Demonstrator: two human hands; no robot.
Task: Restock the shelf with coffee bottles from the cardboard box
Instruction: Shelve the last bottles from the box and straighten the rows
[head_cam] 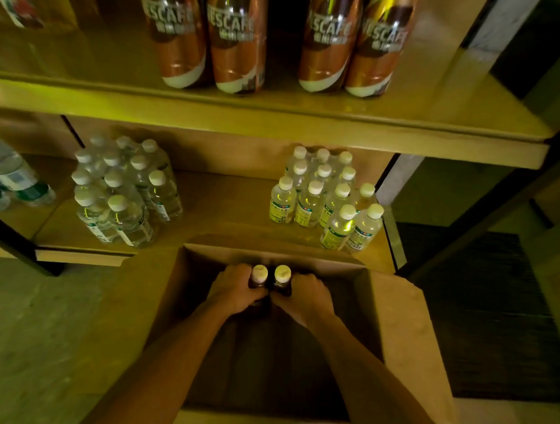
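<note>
Two coffee bottles stand upright side by side at the far end of the cardboard box (395,331). My left hand (232,290) is closed around the left bottle (258,277); my right hand (310,297) is closed around the right bottle (282,278). Each grip wraps the body below the cap. Long axes are vertical. The coffee shelf (277,114) lies above and ahead, with a gap between the standing coffee pairs (235,47), so the lift appears to be straight up, then forward.
</note>
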